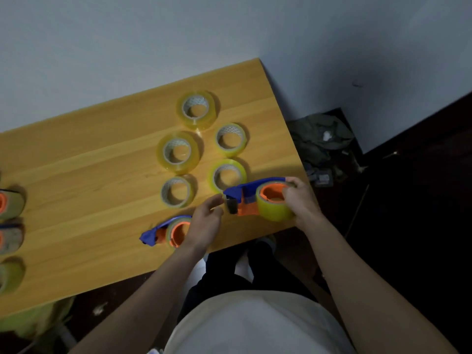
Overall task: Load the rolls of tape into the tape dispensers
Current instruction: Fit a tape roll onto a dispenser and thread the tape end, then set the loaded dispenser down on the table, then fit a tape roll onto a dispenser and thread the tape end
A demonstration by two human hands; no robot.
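Observation:
My right hand (302, 200) grips a blue and orange tape dispenser (245, 198) with a yellowish tape roll (273, 208) seated on its orange hub, held just above the table's near right corner. My left hand (207, 221) hovers at the dispenser's black front end, fingers loosely extended, and I cannot tell if they touch it. A second blue and orange dispenser (163, 232) with a roll in it lies on the table, partly hidden under my left hand. Several loose clear-yellow tape rolls (178, 152) lie flat on the wooden table (89, 187).
More loaded dispensers (9, 203) and a roll (10, 274) sit at the table's left edge. A white wall runs behind the table. Dark cloth and clutter (321, 144) lie on the floor past the right edge. My legs are below the near edge.

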